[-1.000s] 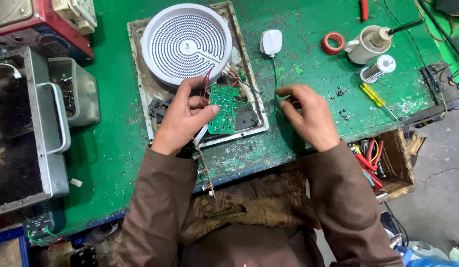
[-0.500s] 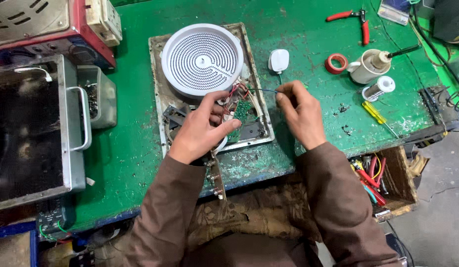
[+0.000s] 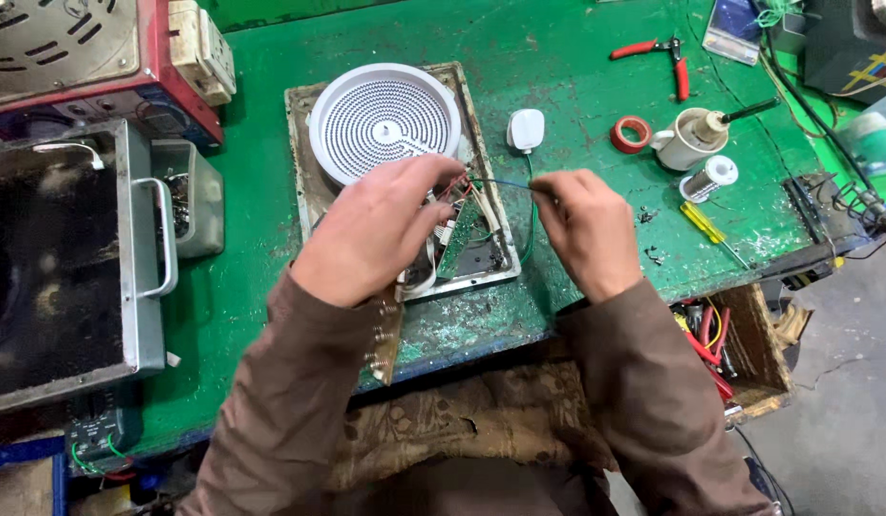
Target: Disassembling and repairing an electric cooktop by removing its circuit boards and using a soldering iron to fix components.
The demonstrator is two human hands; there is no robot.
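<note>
An opened cooktop base [image 3: 305, 153] lies on the green bench, with a white round heating coil [image 3: 383, 121] in its far half. My left hand [image 3: 376, 234] reaches into the base and holds a green circuit board [image 3: 459, 241] tilted up on edge among red wires. My right hand [image 3: 581, 229] pinches a thin blue wire [image 3: 500, 182] that runs left to the board. A dark green cable [image 3: 530, 225] curves down past the base's right edge.
A white plug [image 3: 525, 128], red tape roll [image 3: 631, 134], white cup [image 3: 689, 139], solder spool [image 3: 712, 176], yellow screwdriver [image 3: 701, 223] and red pliers [image 3: 659, 55] lie at right. A metal tray [image 3: 142, 287] and red-topped appliance [image 3: 99, 67] stand at left. An open drawer [image 3: 739, 354] holds tools.
The view has shifted, so the base sits lower and nearer the centre. My hands have drawn slightly apart, stretching the blue wire between them; the board is tilted up more.
</note>
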